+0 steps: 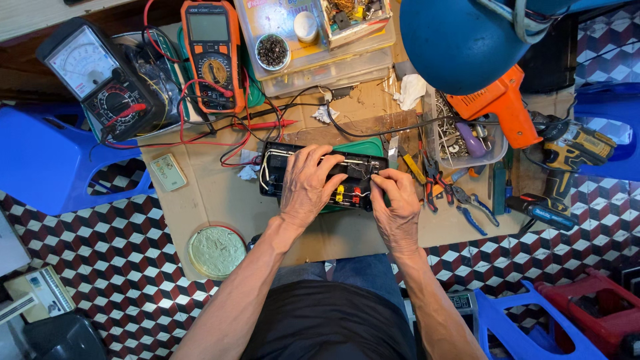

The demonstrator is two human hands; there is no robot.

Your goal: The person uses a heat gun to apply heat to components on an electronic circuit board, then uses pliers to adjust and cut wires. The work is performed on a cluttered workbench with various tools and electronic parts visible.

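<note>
An opened black device case (277, 175) with white wires and small yellow and red parts inside lies in the middle of a cardboard-covered work surface (220, 200). My left hand (308, 185) is spread flat over the case, pressing it down. My right hand (397, 203) rests at the case's right end, fingertips pinched together on something small at its edge; I cannot make out what. A green lid (363, 145) shows just behind the case.
An analogue meter (100, 77) and an orange digital multimeter (212, 53) with red probe leads (263, 124) sit at the back left. Pliers (437, 183), a parts tub (463, 137), an orange heat gun (500, 107) and a cordless drill (567, 157) crowd the right. A round tin (217, 251) lies front left.
</note>
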